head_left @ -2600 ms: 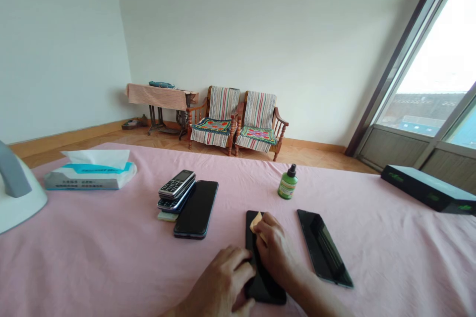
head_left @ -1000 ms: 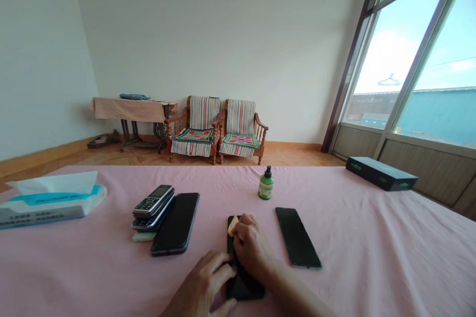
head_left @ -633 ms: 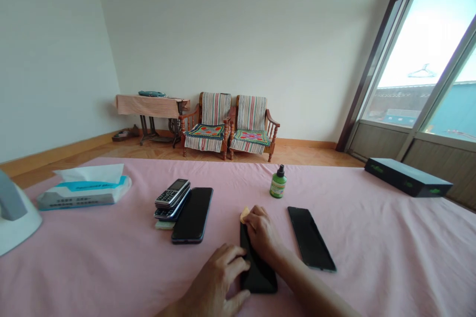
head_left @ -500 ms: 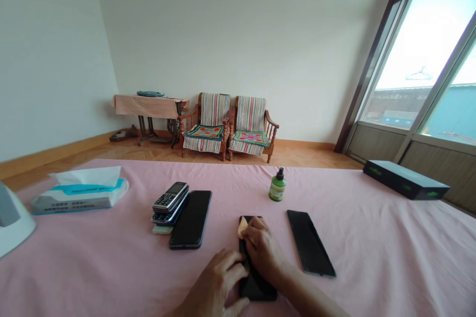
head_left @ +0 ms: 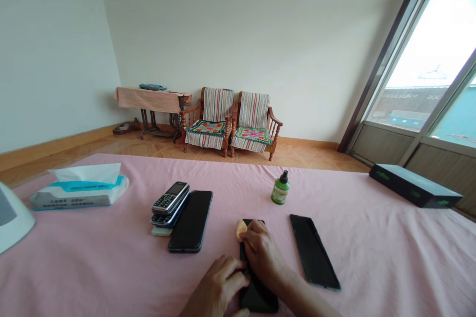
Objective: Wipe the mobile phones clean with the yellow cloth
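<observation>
A black smartphone (head_left: 256, 293) lies on the pink cloth in front of me, partly covered by my hands. My right hand (head_left: 263, 255) is closed on a small yellowish wiping cloth (head_left: 241, 230), pressed to the far end of that phone's screen. Along the phone's left edge, my left hand (head_left: 219, 282) grips it with bent fingers; the thumb is partly cut off by the frame's bottom. To the right lies another dark smartphone (head_left: 314, 251). A green spray bottle (head_left: 280, 190) with a black top stands upright beyond my hands.
Left of my hands lies a black smartphone (head_left: 191, 223) beside a stack of keypad phones (head_left: 171, 200). A tissue pack (head_left: 80, 190) and part of a white object (head_left: 13, 220) are at the far left. A black box (head_left: 414, 185) lies at the right edge of the pink cloth (head_left: 111, 267).
The camera view has shifted slightly. My right hand, with the wiping cloth, remains at the phone's far end, and my left hand stays at its left edge.
</observation>
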A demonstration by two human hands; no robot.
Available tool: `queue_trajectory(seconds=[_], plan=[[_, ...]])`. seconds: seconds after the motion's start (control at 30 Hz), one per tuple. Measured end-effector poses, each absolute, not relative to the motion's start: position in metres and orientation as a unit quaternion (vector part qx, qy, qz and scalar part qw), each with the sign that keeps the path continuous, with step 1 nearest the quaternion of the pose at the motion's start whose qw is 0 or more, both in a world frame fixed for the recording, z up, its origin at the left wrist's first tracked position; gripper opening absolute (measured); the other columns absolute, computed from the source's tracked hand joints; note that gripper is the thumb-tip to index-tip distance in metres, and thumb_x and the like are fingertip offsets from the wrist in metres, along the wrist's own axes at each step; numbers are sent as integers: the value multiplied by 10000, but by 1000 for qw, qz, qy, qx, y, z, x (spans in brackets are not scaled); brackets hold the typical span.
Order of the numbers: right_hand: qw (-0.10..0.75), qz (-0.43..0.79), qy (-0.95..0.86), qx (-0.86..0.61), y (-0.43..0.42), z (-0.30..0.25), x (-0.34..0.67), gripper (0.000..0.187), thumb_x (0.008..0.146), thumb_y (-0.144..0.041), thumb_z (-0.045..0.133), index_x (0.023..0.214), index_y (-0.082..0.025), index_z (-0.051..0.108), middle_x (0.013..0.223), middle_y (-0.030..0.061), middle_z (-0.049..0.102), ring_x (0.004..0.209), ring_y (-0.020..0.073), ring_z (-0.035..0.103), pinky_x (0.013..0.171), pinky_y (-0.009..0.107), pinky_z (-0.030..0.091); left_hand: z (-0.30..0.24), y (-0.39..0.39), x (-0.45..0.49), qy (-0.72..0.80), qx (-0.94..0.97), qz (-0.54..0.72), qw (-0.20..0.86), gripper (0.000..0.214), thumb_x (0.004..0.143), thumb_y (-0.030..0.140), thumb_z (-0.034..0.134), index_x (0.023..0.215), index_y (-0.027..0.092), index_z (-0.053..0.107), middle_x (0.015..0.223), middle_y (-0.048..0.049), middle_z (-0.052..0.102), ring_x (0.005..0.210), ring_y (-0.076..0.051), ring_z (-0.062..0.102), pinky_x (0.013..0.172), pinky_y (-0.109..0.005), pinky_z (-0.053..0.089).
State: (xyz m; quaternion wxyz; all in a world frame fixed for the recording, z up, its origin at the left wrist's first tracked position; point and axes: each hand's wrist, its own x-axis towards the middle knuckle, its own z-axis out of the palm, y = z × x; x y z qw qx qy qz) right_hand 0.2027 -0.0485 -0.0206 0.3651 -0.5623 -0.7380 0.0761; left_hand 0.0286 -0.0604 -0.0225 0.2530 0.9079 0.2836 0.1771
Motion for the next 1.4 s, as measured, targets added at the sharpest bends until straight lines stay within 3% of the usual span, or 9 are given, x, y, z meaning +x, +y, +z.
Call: queue_trajectory(seconds=[0.17,0.4,0.7,0.97,1.4], plan=[[371,67,-717,-586,-28,-16,206,305,824,8,433,758,-169,672,786,43,549,762,158,522,693,250,420,-40,-55,26,265,912,212,230,452,622,207,778,1049,246,635,1146,-53,597,1029,-256,537,905,-346,453],[364,78,-729,-574,-45,-18,209,310,795,28,466,786,-204,671,814,34,580,805,159,538,693,233,428,-46,-50,25,216,925,238,204,399,772,508,675,1074,249,633,1065,-58,616,950,-224,569,843,-291,461],[372,56,-696,-611,-46,-30,233,313,814,-8,419,855,-196,665,835,63,563,784,189,526,692,290,434,-43,-50,23,218,927,231,199,375,763,413,710,1080,234,621,1099,-71,608,975,-236,567,865,-320,459],[370,63,-685,-625,-45,-26,235,296,819,-10,404,843,-164,656,818,67,542,759,186,531,699,291,441,-35,-55,24,247,916,213,233,489,640,191,770,1101,249,617,1145,-58,597,1029,-256,542,905,-357,452],[335,44,-682,-648,-48,-20,239,308,817,11,404,843,-168,653,808,55,546,774,184,533,708,267,417,-25,-61,26,271,899,202,278,536,617,128,760,1118,256,619,1171,-51,578,1074,-268,524,952,-390,443]])
